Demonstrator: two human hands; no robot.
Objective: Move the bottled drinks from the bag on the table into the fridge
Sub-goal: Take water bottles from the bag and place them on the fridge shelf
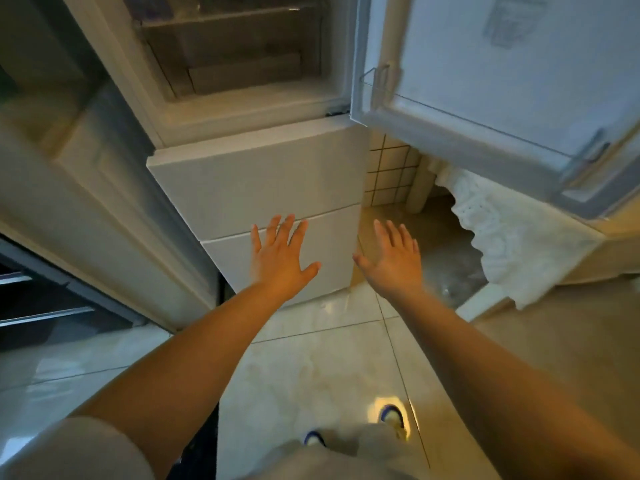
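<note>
A white fridge (256, 188) stands in front of me. Its upper compartment (235, 64) is open, showing bare shelves and a drawer. The upper door (502, 81) is swung out to the right, and its clear door shelf holds nothing. The two lower drawers are closed. My left hand (280, 258) is stretched out with fingers spread, in front of the lower drawer, holding nothing. My right hand (394, 258) is also spread and holds nothing, just right of the fridge's corner. No bottles and no bag are in view.
A table with a white lace cloth (491, 237) stands at the right, under the open door. A tiled wall (391, 171) is behind it. A tall cabinet side (104, 202) flanks the fridge on the left. Pale floor tiles (311, 375) lie below, with my feet on them.
</note>
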